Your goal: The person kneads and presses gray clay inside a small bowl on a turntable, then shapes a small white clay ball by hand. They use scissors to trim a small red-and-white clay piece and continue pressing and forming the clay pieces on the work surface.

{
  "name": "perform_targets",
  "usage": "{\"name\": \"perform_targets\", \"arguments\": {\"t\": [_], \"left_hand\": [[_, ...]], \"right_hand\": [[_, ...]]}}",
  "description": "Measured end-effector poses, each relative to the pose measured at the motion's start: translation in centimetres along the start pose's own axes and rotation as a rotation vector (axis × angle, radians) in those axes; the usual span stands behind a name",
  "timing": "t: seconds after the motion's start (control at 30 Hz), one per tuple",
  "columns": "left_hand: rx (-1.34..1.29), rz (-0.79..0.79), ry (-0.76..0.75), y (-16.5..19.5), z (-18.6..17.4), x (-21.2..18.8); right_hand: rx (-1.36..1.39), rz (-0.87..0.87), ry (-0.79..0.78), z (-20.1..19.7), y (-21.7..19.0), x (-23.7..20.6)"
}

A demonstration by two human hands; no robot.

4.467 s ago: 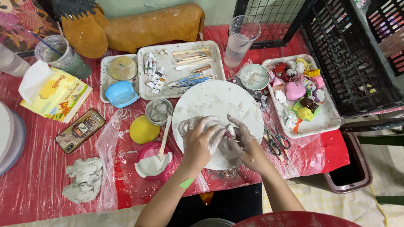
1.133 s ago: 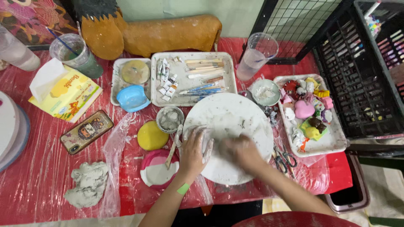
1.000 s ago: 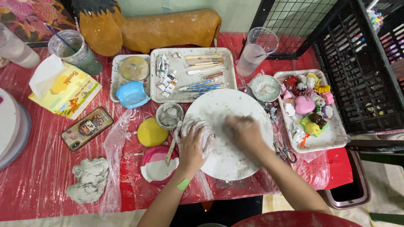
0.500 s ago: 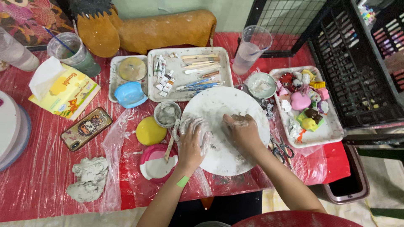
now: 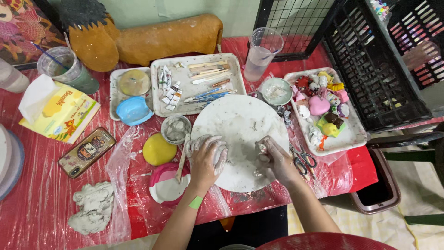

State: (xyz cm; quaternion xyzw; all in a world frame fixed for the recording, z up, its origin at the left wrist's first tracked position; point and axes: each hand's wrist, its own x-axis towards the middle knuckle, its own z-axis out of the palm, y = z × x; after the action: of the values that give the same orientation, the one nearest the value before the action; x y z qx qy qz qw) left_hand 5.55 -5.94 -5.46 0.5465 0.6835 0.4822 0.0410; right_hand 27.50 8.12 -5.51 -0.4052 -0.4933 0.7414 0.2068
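Observation:
A round white board smeared with grey clay lies on the red plastic-covered table. My left hand, coated in clay, cups a lump of grey clay at the board's left edge. My right hand rests on the board's right edge, fingers curled around a small bit of clay. A wooden stick lies just left of my left hand, over a pink and white dish.
A yellow ball, a small grey cup, a phone, a clay heap, a tissue pack, a tool tray, a figurine tray, scissors, cups and a black crate surround the board.
My hands have drawn apart: the right one slid from the board's middle to its right edge, while the left stays on the clay lump at the left.

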Motion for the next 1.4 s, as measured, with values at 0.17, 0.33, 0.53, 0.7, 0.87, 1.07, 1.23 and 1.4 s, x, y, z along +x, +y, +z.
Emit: {"name": "perform_targets", "arguments": {"t": [0.17, 0.33, 0.53, 0.7, 0.87, 1.07, 1.23, 1.4], "left_hand": [[-0.097, 0.063, -0.082, 1.0, -0.5, 0.0], [-0.033, 0.264, -0.016, 4.2, 0.1, 0.0], [-0.022, 0.191, -0.036, 5.5, 0.2, 1.3], [-0.236, 0.041, -0.108, 4.4, 1.2, 1.1], [-0.148, -0.052, -0.159, 2.9, 2.3, 1.6], [0.044, -0.038, -0.158, 1.9, 1.0, 2.0], [0.128, 0.060, -0.131, 2.7, 1.3, 1.8], [0.224, 0.075, -0.113, 4.4, 1.4, 0.7]], "right_hand": [[0.237, 0.024, -0.138, 2.2, 1.4, -1.0], [0.022, 0.031, 0.100, 3.4, 1.0, -1.7], [-0.066, -0.047, 0.064, 3.5, 1.0, -2.4], [-0.100, -0.177, -0.046, 3.0, 1.6, -2.2], [-0.062, -0.132, 0.006, 3.0, 1.1, -2.4], [0.166, 0.004, 0.016, 3.4, -1.2, -2.9], [0.162, 0.001, 0.077, 3.5, -1.6, -2.9], [0.145, -0.052, -0.014, 3.0, -0.7, -3.0]]}}
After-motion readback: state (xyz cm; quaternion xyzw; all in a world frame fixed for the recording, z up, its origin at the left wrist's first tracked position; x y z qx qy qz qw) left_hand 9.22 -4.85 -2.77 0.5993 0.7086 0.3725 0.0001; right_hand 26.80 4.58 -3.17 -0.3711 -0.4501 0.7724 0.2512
